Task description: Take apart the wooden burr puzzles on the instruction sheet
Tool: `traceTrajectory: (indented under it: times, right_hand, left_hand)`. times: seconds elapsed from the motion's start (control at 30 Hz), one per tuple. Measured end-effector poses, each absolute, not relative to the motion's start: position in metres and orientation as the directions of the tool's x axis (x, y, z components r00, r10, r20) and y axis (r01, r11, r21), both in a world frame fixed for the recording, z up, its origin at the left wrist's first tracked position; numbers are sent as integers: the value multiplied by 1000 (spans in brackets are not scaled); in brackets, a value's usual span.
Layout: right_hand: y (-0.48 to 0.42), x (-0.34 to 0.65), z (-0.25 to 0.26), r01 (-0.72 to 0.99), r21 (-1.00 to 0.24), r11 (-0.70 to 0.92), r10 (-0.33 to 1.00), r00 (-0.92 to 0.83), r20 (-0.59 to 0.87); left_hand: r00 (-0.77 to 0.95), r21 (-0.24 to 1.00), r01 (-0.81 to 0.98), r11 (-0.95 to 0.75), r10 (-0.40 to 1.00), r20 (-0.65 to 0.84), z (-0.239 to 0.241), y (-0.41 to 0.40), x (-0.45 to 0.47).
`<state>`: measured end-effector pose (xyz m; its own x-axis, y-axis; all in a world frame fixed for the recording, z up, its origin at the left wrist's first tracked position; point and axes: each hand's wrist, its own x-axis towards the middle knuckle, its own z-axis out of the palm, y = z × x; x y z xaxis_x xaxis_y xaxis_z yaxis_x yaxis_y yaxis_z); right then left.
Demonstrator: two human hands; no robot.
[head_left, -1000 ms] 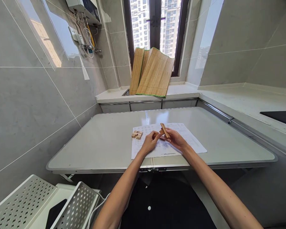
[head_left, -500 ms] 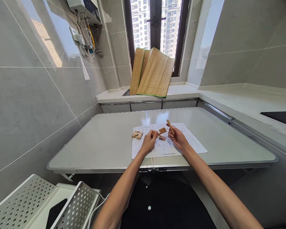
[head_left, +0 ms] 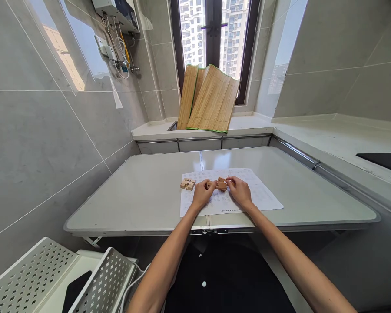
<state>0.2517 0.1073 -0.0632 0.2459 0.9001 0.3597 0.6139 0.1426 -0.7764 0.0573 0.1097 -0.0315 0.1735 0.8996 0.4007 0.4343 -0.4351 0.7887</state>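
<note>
My left hand (head_left: 203,193) is closed, its fingertips pinching a small brown wooden piece (head_left: 210,185). Facing it, my right hand (head_left: 239,190) is closed with its fingertips on another wooden piece (head_left: 221,180). Between the hands the pieces come together over the paper, and a further brown piece (head_left: 221,188) shows just below; whether they are joined I cannot tell. A lighter wooden block cluster (head_left: 187,184) with notches lies to the left of my left hand, on the edge of the printed white sheet (head_left: 260,195).
The sheet rests on a pale folding table (head_left: 133,195). Behind it, a bamboo mat (head_left: 213,102) leans against the window on a white ledge (head_left: 254,124). A white perforated basket (head_left: 29,274) stands at the lower left, by a white cable (head_left: 133,284).
My right hand has come down and to the left, bringing its wooden piece from an upright hold to the pieces by my left hand. The lighter cluster has stayed put.
</note>
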Motion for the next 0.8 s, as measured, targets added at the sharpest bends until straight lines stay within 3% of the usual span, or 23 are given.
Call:
traceTrajectory:
  times: [0.33, 0.8]
  right_hand:
    - [107, 251, -66, 745, -665, 49, 907, 245, 342]
    - [112, 252, -72, 741, -656, 143, 924, 139, 358]
  left_hand:
    - [177, 665, 594, -453, 880, 442, -36, 112, 58]
    - [135, 495, 776, -391, 870, 474, -48, 115, 57]
